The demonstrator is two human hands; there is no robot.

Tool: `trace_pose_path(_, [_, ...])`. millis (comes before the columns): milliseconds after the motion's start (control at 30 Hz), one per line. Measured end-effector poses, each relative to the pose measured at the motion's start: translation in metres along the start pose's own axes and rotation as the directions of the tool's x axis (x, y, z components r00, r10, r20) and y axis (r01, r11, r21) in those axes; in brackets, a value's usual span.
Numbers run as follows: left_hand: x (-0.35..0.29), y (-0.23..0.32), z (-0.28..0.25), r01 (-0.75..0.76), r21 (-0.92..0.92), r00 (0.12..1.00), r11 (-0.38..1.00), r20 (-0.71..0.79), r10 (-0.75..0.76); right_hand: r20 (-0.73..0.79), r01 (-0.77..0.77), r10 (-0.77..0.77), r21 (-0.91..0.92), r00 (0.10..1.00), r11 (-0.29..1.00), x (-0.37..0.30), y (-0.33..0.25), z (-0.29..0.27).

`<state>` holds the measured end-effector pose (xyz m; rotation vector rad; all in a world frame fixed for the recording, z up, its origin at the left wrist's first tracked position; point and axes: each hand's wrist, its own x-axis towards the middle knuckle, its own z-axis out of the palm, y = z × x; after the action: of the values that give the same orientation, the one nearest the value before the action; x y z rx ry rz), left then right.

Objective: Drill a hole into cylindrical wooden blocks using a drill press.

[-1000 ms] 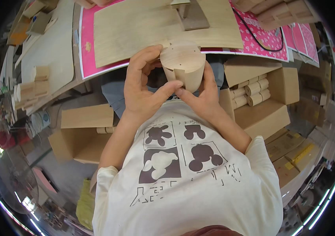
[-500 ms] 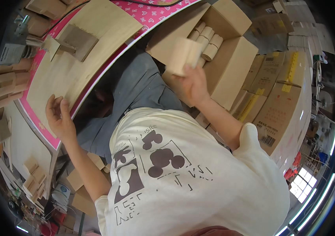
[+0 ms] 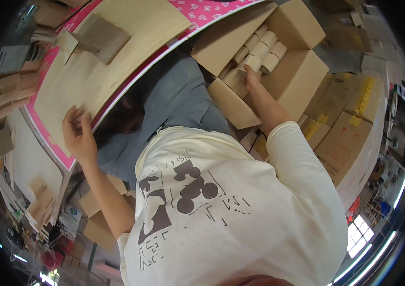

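Observation:
Inside the open cardboard box (image 3: 297, 81) at the right, my right hand (image 3: 254, 80) grips a pale rounded wooden block (image 3: 250, 63). Several similar wooden blocks (image 3: 270, 61) lie stacked in rows around it. My fingers partly cover the held block, and its underside is out of sight. My left hand (image 3: 79, 136) rests by the near edge of a large plywood board (image 3: 131, 28), palm up, its fingers loosely bent and apart with nothing in them. On that board stands a small wooden jig (image 3: 102, 38) made of a flat piece and upright pieces.
A pink patterned tabletop (image 3: 202, 16) lies under the board. Closed cardboard cartons (image 3: 343, 138) are stacked right of the open box. Wooden pieces (image 3: 7, 100) pile up at the far left, and more wood blocks (image 3: 40, 205) lie at lower left.
My right hand has moved forward and down into the box with the wooden block, which was held above the box's near side before. My left hand stays by the board's edge.

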<state>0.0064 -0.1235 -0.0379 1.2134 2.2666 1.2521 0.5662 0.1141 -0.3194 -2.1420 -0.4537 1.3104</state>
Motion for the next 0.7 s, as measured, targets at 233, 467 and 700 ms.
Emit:
trace_pose_path(233, [-0.007, 0.004, 0.002, -0.031, 0.081, 0.999, 0.996, -0.022, 0.033, 0.007, -0.110, 0.110, 0.100, 0.994, 0.989, 0.049, 0.013, 0.010])
trace_pose_path(467, [-0.003, 0.007, 0.007, -0.057, 0.119, 0.996, 0.991, -0.061, 0.065, 0.130, -0.104, 0.110, -0.048, 0.985, 0.993, 0.064, 0.021, 0.011])
trace_pose_path(700, [-0.004, -0.001, 0.008, -0.043, 0.075, 0.998, 0.996, -0.033, 0.045, -0.166, -0.084, 0.054, -0.176, 0.985, 0.981, 0.047, 0.037, 0.015])
